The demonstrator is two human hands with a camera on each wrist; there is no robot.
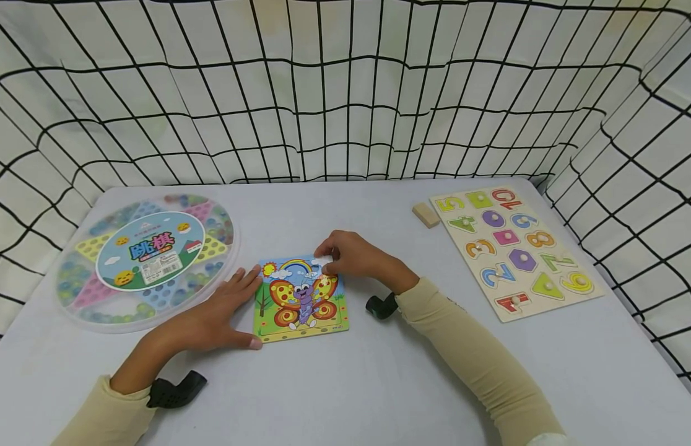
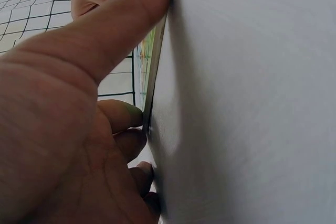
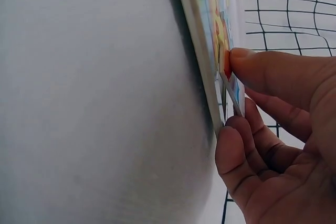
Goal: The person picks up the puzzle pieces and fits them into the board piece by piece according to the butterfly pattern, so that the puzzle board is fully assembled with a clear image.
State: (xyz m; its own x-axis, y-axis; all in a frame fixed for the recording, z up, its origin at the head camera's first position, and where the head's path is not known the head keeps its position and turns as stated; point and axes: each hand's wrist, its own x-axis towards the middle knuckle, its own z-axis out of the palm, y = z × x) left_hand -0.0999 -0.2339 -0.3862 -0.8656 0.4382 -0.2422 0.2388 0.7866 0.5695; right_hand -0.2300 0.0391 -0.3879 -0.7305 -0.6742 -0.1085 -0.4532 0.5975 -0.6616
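Note:
A square butterfly jigsaw puzzle (image 1: 304, 303) lies flat on the table in the head view. My left hand (image 1: 217, 316) rests at its left side, thumb by the lower left corner and fingers spread along the upper left. In the left wrist view that thumb (image 2: 100, 30) and the fingertips (image 2: 131, 115) meet the board's edge. My right hand (image 1: 356, 257) is at the upper right corner, where it pinches a thin puzzle piece (image 3: 234, 95). The piece tilts up from the board in the right wrist view, between thumb and fingers.
A round Chinese checkers set (image 1: 150, 254) with marbles lies to the left. On the right are a wooden number and shape board (image 1: 518, 254) and a small wooden block (image 1: 426, 215). Black wire mesh (image 1: 345, 93) stands behind the white table (image 1: 301, 396).

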